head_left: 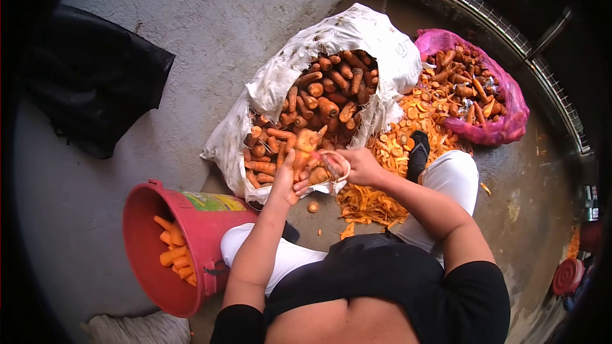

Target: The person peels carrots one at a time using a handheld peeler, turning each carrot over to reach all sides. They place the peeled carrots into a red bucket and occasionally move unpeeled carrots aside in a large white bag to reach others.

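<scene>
Near the middle of the head view, my left hand [291,181] is wrapped round a carrot [303,156], whose body is partly hidden by the fingers. Just to its right, my right hand [360,167] is closed on a peeler [335,164], blurred and close to the carrot. Beyond both hands a large white sack [268,89] lies open, filled with unpeeled carrots [328,108]. A red bucket [213,232] leans on its side at the lower left, with peeled carrots [173,256] inside.
Orange peelings [366,204] and cut carrot ends cover the floor beside my foot [417,156]. A pink sack [510,99] of carrots stands at the upper right. Black cloth [102,76] hangs at the left, and a pale sack [137,329] lies at the lower left.
</scene>
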### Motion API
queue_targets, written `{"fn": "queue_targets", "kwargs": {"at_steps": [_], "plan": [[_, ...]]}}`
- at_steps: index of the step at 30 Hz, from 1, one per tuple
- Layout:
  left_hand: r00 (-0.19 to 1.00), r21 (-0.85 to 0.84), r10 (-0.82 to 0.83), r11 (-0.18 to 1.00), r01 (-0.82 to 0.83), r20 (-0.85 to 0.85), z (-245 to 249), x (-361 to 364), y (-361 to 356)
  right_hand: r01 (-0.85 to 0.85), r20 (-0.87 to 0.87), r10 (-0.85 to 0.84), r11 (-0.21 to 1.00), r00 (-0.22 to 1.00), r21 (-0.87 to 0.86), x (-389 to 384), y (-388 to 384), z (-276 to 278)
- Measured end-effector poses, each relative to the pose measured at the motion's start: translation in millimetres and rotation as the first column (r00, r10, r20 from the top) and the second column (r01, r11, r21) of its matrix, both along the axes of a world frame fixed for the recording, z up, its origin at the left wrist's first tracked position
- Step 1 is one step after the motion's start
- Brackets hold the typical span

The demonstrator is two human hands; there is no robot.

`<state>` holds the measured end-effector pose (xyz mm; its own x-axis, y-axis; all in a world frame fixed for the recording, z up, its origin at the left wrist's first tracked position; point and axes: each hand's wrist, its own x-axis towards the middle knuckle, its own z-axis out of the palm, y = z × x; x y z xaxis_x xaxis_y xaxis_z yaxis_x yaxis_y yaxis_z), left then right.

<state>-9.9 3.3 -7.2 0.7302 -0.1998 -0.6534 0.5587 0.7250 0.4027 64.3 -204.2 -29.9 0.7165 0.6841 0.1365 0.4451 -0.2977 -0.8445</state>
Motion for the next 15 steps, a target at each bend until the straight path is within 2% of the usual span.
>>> {"fn": "queue_targets", "kwargs": {"at_steps": [2, 3, 5, 6, 8, 9, 10, 11, 13, 14, 15], "plan": [[1.000, -0.112, 0.025, 0.993, -0.027, -0.017, -11, 1, 1, -0.067, -0.004, 0.067, 0.994, 0.998, -0.089, -2, 1, -13], [1.000, -0.157, -0.007, 0.988, 0.010, 0.018, -10, 2, 2, -0.073, -0.136, 0.060, 0.993, 0.989, -0.093, -2, 2, -18], [0.999, -0.088, -0.030, 0.996, 0.031, 0.020, -8, 2, 2, -0.092, -0.389, 0.047, 0.991, 0.920, -0.098, 0, 3, -25], [0.999, -0.055, -0.037, 0.998, 0.038, 0.022, -6, 1, 1, -0.139, -0.552, 0.092, 0.989, 0.829, -0.044, 4, 1, -19], [0.998, -0.042, -0.046, 0.998, 0.048, 0.052, -3, 1, 1, -0.204, -0.810, 0.185, 0.975, 0.556, 0.082, 15, -4, -3], [0.997, -0.036, -0.050, 0.998, 0.052, 0.066, -2, 0, 1, -0.150, -0.817, 0.186, 0.981, 0.546, 0.123, 17, -4, -16], [0.995, -0.028, -0.069, 0.997, 0.071, 0.067, 0, -1, 2, -0.183, -0.894, 0.230, 0.968, 0.384, 0.171, 26, -14, -3], [0.993, -0.018, -0.090, 0.996, 0.091, 0.071, 2, -1, 3, -0.063, -0.910, 0.197, 0.980, 0.364, 0.187, 30, -19, -14], [0.991, 0.013, -0.117, 0.993, 0.116, 0.066, 7, -3, 5, 0.256, -0.884, -0.059, 0.964, 0.463, 0.069, 41, -24, -34], [0.991, 0.002, -0.109, 0.994, 0.109, 0.078, 8, -3, 5, 0.403, -0.850, -0.194, 0.915, 0.489, 0.023, 47, -26, -44], [0.991, -0.010, -0.099, 0.995, 0.100, 0.090, 8, -4, 7, 0.590, -0.817, -0.406, 0.801, 0.409, -0.103, 53, -23, -27]]}}
